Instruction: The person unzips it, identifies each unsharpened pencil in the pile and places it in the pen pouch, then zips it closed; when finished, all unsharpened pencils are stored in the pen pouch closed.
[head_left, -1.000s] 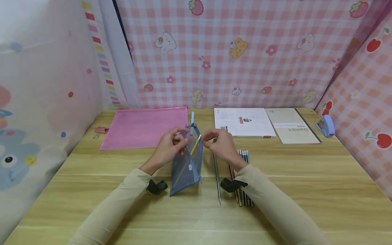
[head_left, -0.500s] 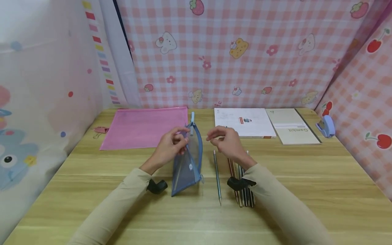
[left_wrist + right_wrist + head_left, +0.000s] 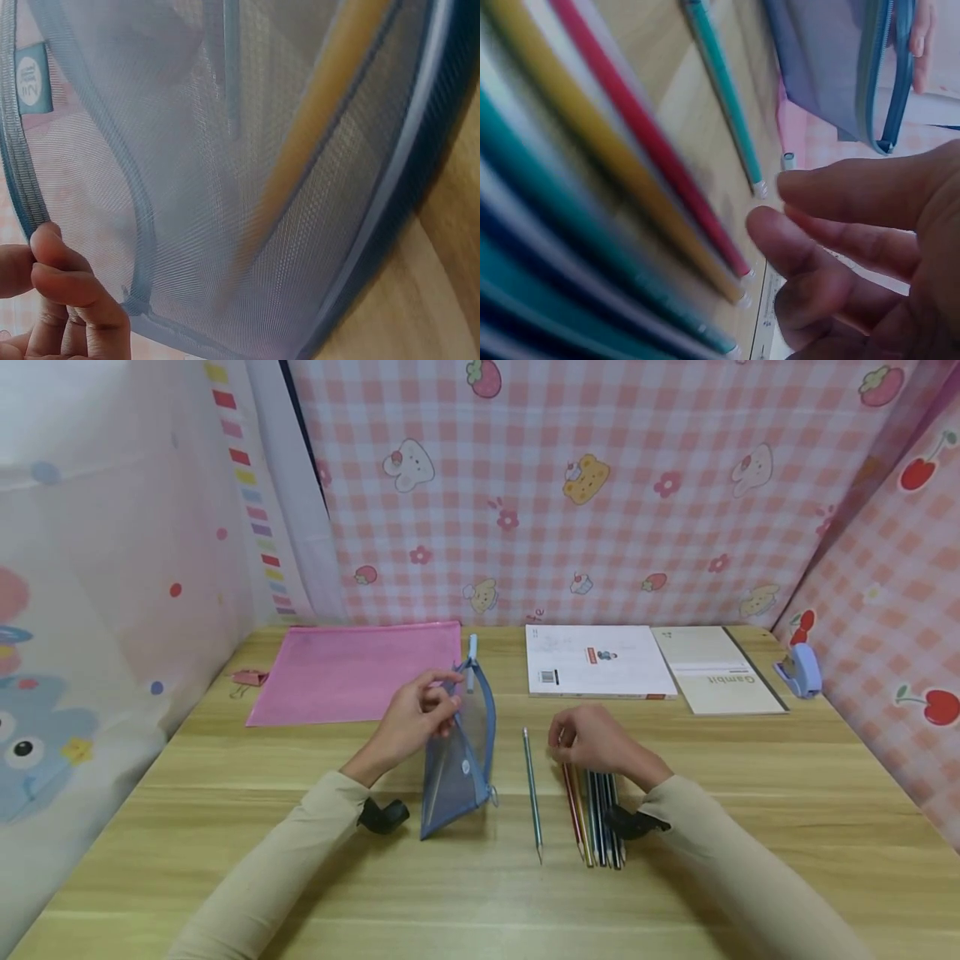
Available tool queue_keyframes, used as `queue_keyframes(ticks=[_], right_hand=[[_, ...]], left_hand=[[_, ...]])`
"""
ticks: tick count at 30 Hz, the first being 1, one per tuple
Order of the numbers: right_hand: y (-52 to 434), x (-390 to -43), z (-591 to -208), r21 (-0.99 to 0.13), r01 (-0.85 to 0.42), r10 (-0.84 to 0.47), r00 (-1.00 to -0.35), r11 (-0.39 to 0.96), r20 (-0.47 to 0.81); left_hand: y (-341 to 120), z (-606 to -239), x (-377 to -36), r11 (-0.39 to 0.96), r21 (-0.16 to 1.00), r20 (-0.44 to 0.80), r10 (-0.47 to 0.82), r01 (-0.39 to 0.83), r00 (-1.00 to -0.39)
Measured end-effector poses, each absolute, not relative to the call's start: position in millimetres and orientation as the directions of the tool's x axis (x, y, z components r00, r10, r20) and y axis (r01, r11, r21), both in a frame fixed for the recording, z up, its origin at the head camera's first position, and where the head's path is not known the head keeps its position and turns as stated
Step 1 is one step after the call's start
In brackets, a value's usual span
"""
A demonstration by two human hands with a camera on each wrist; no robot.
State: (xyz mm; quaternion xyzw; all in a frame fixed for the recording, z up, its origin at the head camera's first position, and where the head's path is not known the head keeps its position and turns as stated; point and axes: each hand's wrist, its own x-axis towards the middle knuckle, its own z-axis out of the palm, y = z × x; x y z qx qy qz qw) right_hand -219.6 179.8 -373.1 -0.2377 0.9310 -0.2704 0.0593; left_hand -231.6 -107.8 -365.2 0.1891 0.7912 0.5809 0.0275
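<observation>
My left hand (image 3: 412, 717) pinches the top edge of a blue mesh zipper pouch (image 3: 454, 781), which stands open on the table. Through the mesh a yellow pencil (image 3: 315, 105) shows inside it, in the left wrist view. My right hand (image 3: 600, 743) is over the eraser ends of a row of pencils, its fingers loosely bent and nothing between them. That row includes a red pencil (image 3: 573, 810), a yellow one (image 3: 615, 157) and several dark or teal ones (image 3: 604, 822). A single teal pencil (image 3: 533, 797) lies apart, between pouch and row.
A pink mesh pouch (image 3: 352, 677) lies flat at the back left, beside a pink binder clip (image 3: 249, 677). Behind the blue pouch is a light blue pen (image 3: 472, 650). A white book (image 3: 596, 660), a Gambit notebook (image 3: 720, 672) and a lilac tape dispenser (image 3: 802, 671) stretch along the back right.
The yellow pencil went from my right fingers down into the blue pouch. My right hand then moved right and toward me, over the pencil row. The left hand stays on the pouch edge.
</observation>
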Motion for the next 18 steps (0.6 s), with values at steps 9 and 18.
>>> queue_keyframes(ticks=[9,18], right_hand=[[187.0,-213.1,-377.6,-0.454,-0.392,-0.461,-0.886,0.8,-0.046],[187.2,-210.3,-377.6,-0.415,-0.374,-0.437,-0.897,0.829,-0.066]], left_hand=[[-108.9,-365.1,-231.3,0.243,0.935,0.175,0.322,0.26,-0.93],[-111.3,-366.9,-232.9,0.242,0.933,0.179,0.331,0.266,-0.926]])
